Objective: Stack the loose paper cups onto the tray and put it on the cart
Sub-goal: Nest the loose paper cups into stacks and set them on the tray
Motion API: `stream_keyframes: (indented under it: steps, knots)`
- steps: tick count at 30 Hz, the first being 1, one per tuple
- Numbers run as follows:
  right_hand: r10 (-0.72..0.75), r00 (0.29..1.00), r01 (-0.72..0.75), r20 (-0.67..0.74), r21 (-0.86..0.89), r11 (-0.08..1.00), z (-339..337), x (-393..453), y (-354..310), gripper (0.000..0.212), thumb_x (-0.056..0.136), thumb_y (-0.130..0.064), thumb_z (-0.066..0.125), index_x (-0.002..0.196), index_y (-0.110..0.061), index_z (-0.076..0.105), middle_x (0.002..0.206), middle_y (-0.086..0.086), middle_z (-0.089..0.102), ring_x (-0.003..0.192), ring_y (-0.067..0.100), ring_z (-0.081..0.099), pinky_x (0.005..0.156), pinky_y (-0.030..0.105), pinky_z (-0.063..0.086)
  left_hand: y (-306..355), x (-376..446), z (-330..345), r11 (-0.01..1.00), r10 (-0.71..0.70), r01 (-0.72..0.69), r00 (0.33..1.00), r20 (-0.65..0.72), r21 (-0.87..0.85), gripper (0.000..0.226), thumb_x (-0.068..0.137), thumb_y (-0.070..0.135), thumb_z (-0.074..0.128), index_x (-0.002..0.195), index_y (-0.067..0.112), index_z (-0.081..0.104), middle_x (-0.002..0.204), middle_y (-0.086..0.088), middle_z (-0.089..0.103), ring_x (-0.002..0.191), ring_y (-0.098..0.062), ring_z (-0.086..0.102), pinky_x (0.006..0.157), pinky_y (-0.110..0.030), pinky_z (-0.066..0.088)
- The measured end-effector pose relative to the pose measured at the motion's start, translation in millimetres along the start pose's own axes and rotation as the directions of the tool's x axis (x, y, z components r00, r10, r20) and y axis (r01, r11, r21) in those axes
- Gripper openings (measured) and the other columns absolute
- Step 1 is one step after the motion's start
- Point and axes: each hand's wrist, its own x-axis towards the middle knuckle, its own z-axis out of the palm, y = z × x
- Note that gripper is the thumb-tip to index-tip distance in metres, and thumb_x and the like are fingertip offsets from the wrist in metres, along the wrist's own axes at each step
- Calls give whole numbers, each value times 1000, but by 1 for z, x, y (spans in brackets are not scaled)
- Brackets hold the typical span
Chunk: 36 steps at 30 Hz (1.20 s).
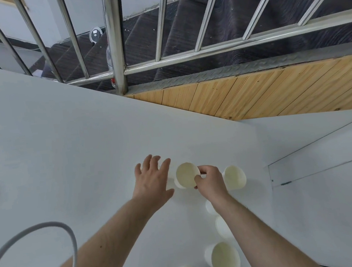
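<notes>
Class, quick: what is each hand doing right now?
Left hand: open, fingers spread, holding nothing.
Right hand: closed in a grip on the rim of a paper cup.

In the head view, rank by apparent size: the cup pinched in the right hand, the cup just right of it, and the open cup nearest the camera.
1. Nearest open cup, largest, though nearness inflates it.
2. Pinched cup and right cup: alike.

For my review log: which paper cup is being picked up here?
On the white table, just ahead of the two forearms, sits a white paper cup tilted with its open mouth toward the camera. Unlike the other loose cups, its rim is pinched by the right hand.
</notes>
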Motion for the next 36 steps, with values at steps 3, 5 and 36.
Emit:
stream_keyframes:
  steps: [3, 5, 36]
  knots:
    - [32, 999, -31, 26, -31, 999, 2, 1, 6, 23, 84, -1, 47, 92, -4, 68, 93, 9, 71, 75, 27, 70, 65, 32, 52, -8, -1, -1, 997, -65, 63, 995, 70, 40, 83, 82, 47, 65, 146, 25, 18, 154, -9, 11, 145, -32, 3, 114, -46, 19]
    - [5, 1000, -1, 30, -130, 992, 4, 3, 8, 21, 87, -7, 48, 98, -4, 66, 101, 12, 68, 87, 30, 67, 76, 37, 53, -11, -2, -3, 996, -84, 81, 991, 108, 34, 80, 81, 43, 66, 145, 26, 20, 152, -10, 11, 143, -32, 8, 109, -43, 28]
    - [-207, 961, 109, -182, -440, 891, 90, -166, -89, 67, 84, -24, 63, 145, -34, 36, 144, -6, 29, 128, 18, 33, 89, 33, 50, -129, -112, -107, 944, 251, -266, 963, -97, -196, 68, 85, 21, 58, 145, 27, 28, 143, -1, 27, 130, -25, 30, 89, -33, 47]
